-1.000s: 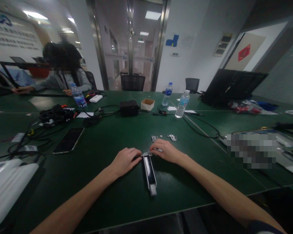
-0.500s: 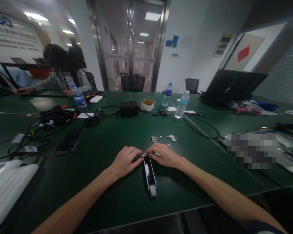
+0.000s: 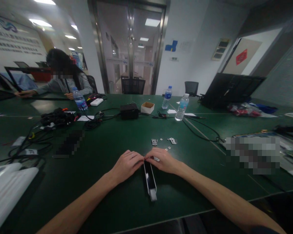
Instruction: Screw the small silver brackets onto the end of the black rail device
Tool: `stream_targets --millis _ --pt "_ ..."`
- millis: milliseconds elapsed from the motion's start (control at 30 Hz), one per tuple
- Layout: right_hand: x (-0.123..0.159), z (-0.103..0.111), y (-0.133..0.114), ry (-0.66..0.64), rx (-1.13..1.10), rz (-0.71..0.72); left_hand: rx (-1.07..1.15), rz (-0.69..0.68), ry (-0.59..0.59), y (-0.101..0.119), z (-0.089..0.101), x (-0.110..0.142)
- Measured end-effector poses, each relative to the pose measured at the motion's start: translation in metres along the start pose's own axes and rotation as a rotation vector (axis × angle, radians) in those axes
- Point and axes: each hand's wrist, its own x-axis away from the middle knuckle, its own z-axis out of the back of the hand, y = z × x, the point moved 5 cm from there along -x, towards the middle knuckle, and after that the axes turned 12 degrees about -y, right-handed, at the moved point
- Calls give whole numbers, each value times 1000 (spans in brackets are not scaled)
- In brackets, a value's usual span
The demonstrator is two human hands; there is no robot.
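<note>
Seemingly we're midway: our left hand (image 3: pixel 128 165) and right hand (image 3: pixel 164 160) sit at the far end of the pale-edged strip (image 3: pixel 150 179) on the desk (image 3: pixel 100 203) — what their grip pinches, we cannot tell — with two metal plates (image 3: pixel 173 141) lying loose.

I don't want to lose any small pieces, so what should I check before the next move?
1. Left hand at the far end of the long white-edged part: ok.
2. Right hand at that same end: ok.
3. Firm grip there: cannot tell, the view is blocked.
4. Two metal plates lying beyond the right hand: ok.
5. Small rings contained: not ok, loose on the green table.
</note>
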Motion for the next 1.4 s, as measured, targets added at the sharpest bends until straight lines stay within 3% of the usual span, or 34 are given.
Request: stream_targets --millis 433,933,1200,1400 --pt "-2 -2 0 -15 -43 -102 15 -9 40 4 4 1" --pt "-2 -3 2 26 -36 -77 25 38 10 5 6 2" --pt "1 11 7 37 90 -88 5 203 -8 -5 10 2" --pt "7 21 24 -163 156 -195 5 374 -98 -16 10 3"
